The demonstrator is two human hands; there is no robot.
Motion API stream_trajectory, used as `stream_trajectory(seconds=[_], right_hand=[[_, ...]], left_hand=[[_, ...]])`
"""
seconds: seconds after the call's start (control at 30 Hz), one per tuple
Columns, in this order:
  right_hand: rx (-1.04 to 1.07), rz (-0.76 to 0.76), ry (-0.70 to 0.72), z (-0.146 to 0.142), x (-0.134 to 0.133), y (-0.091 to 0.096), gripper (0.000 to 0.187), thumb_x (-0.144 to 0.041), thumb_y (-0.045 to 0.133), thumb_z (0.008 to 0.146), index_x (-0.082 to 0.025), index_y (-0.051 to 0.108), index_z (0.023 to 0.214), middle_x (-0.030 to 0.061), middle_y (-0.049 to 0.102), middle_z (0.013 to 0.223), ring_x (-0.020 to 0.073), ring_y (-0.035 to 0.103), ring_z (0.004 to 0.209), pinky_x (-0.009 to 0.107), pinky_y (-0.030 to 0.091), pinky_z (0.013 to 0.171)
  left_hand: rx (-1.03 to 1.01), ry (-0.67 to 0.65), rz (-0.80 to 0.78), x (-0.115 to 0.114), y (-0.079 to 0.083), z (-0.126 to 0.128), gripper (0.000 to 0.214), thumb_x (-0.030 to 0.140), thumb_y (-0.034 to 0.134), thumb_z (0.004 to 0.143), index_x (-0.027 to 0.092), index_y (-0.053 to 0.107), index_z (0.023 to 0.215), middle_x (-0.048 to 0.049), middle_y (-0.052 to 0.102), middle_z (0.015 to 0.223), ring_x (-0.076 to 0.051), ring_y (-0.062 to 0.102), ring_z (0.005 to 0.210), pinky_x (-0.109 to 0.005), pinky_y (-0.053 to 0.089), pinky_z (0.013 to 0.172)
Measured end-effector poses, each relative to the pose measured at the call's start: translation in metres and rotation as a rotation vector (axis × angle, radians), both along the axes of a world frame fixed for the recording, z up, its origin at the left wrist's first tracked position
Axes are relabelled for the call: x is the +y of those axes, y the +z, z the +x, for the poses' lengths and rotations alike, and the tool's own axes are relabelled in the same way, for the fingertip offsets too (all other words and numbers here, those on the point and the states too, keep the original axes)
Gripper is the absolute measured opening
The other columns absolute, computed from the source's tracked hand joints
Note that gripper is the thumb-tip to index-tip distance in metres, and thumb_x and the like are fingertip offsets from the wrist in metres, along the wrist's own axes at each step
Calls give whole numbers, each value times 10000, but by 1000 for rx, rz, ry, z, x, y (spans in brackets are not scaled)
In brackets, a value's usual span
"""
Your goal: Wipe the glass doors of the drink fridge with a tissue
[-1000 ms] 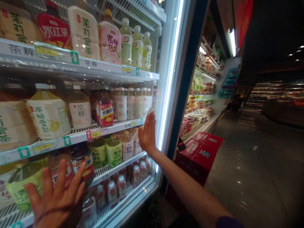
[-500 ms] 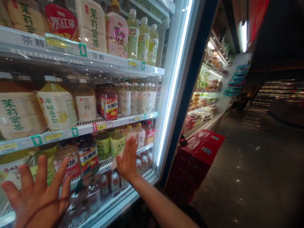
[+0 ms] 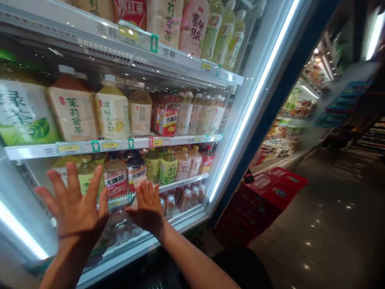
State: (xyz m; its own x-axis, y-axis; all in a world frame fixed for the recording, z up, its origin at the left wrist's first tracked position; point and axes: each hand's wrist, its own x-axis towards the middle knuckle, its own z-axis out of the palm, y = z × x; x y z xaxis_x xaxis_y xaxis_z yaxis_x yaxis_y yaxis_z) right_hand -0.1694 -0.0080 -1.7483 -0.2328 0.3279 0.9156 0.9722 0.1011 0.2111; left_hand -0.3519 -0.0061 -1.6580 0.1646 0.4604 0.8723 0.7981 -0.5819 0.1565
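Note:
My left hand (image 3: 80,204) is raised in front of the glass door of a drinks fridge, its fingers spread wide with nothing held. To its right, my right hand (image 3: 147,206) is stretched flat towards the glass, fingers nearly together. A pale patch shows along its fingertips and thumb; I cannot tell whether it is a thin cloth or a reflection. Behind my hands, on a lower shelf, are a dark-labelled iced tea bottle (image 3: 136,170), a red-labelled iced tea bottle (image 3: 115,178) and a green tea bottle (image 3: 168,168). Whether my palms touch the glass cannot be made out.
More bottles stand above, among them a jasmine tea bottle (image 3: 73,112) and a large green-labelled bottle (image 3: 25,108). A lit door frame (image 3: 255,100) bounds the fridge at right. Beside it are stacked red cartons (image 3: 264,192), an open chiller (image 3: 276,144) and a shiny floor (image 3: 315,216).
The view has shifted left and back, showing the fridge's left side. My right hand has come lower and nearer my left hand, which stays spread.

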Motion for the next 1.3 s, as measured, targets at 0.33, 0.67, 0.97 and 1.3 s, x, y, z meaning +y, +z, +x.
stream_trajectory(seconds=[0.33,0.67,0.97,1.3], right_hand=[[69,-68,-82,-74,32,222,807,-607,302,1051,-68,161,1635,128,110,1737,259,-130,1607,550,54,1310],[-25,-155,65,-74,-3,-6,853,-328,467,1018,-58,-52,1637,156,-51,1723,299,-108,1606,631,187,1274],[14,-3,156,-120,41,173,799,-331,340,1064,-137,-219,1601,130,-37,1739,268,-135,1600,656,82,1277],[-28,-126,89,-49,-2,-1,789,-209,424,1006,-137,-21,1653,80,-30,1733,257,-48,1615,600,196,1288]], left_hand=[[-108,38,-10,7,3,-42,749,221,539,966,389,195,1610,10,-117,1732,-417,-96,1586,-771,7,1244],[-120,83,26,5,-8,-65,705,167,523,964,323,268,1602,0,-32,1735,-306,-42,1605,-636,55,1301],[-139,105,73,7,-10,-65,691,122,537,942,295,332,1579,-25,12,1731,-314,-26,1604,-661,77,1291],[-79,66,-7,2,-1,-54,720,136,520,946,297,268,1601,-13,-75,1728,-349,-88,1591,-692,23,1279]])
